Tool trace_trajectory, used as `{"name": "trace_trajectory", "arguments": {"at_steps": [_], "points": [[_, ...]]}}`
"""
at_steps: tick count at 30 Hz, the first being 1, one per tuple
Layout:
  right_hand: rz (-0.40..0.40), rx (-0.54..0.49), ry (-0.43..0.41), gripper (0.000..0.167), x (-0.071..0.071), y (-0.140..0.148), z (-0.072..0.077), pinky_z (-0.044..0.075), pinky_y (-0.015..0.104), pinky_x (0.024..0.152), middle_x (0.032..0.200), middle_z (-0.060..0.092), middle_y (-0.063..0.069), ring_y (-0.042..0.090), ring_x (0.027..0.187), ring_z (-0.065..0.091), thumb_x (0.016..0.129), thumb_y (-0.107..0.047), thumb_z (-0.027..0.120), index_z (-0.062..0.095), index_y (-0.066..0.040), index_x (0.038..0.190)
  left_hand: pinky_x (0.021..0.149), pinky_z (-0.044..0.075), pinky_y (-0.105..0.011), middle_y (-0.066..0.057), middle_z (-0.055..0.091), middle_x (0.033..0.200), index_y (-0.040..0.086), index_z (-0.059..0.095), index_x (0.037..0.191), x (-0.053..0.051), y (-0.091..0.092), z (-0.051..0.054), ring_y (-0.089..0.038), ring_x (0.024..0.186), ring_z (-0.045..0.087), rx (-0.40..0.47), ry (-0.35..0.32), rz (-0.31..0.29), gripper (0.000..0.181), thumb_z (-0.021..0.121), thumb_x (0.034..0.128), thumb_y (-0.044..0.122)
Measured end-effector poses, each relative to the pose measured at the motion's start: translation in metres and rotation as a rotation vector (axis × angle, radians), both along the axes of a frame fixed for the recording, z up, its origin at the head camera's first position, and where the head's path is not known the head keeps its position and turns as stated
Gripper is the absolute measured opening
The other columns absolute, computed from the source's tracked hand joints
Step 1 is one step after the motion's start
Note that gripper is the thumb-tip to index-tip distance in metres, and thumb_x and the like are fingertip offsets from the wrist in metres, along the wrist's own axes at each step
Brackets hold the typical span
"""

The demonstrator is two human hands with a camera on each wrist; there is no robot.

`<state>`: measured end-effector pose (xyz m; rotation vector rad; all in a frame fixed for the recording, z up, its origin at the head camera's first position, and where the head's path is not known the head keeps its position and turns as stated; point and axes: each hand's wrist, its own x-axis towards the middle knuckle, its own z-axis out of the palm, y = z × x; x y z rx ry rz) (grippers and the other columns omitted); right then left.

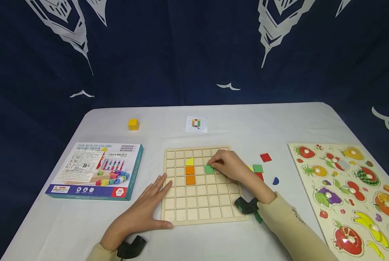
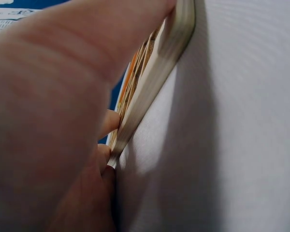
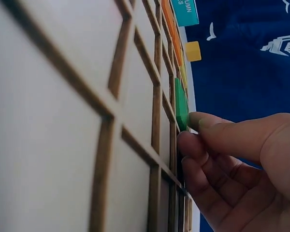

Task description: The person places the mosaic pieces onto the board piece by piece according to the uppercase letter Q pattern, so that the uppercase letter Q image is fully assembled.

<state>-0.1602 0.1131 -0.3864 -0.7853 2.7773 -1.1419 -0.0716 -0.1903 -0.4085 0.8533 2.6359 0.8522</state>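
A wooden grid board (image 1: 202, 212) lies on the table with a yellow tile (image 1: 190, 161) and two orange tiles (image 1: 190, 175) in one column. My right hand (image 1: 228, 165) pinches a green square tile (image 1: 209, 169) by its edge, over a cell right of that column. In the right wrist view, thumb and fingertips meet at the green tile's (image 3: 181, 104) near end, and it stands slightly tilted above the grid. My left hand (image 1: 148, 204) rests along the board's left edge, fingers straight and thumb at the lower corner.
Right of the board lie a red tile (image 1: 265, 157), a green tile (image 1: 257, 168) and a blue half-round piece (image 1: 276, 181). A pattern card (image 1: 196, 124) and yellow cube (image 1: 133, 124) sit behind. A boxed toy (image 1: 96, 170) stands left, a fruit puzzle (image 1: 339, 214) right.
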Motion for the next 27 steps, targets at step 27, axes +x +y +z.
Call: {"name": "trace_trajectory", "arguments": {"at_steps": [27], "points": [[-0.408, 0.049, -0.14, 0.018, 0.037, 0.106, 0.002, 0.046, 0.034, 0.063, 0.087, 0.059, 0.011, 0.024, 0.076, 0.053, 0.082, 0.002, 0.067, 0.069, 0.004, 0.1, 0.109, 0.005, -0.048, -0.008, 0.001, 0.156, 0.008, 0.023, 0.149, 0.0, 0.001, 0.002, -0.024, 0.14, -0.002, 0.017, -0.035, 0.015, 0.113, 0.078, 0.0632, 0.057]]}}
